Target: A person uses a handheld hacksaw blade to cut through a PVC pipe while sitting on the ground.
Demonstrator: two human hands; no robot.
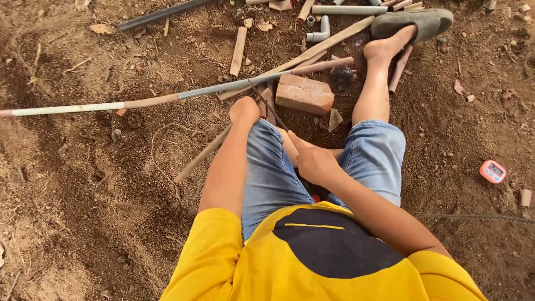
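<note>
I sit on dirt ground in denim shorts and a yellow shirt. My left hand (245,110) is closed near a long grey pipe (167,99) that rests across a red brick (305,93). A thin dark blade (267,105) crosses the pipe at an angle, running from beside my left hand toward my lap. My right hand (313,161) lies between my knees with its fingers closed around the blade's near end. My right leg stretches forward to a grey sandal (412,23).
Several cut pipe pieces, elbow fittings (319,32) and sticks lie scattered past the brick. A dark pipe (161,14) lies at the top. A small pink timer (493,171) sits on the dirt at right, with a thin cable (473,217) below it.
</note>
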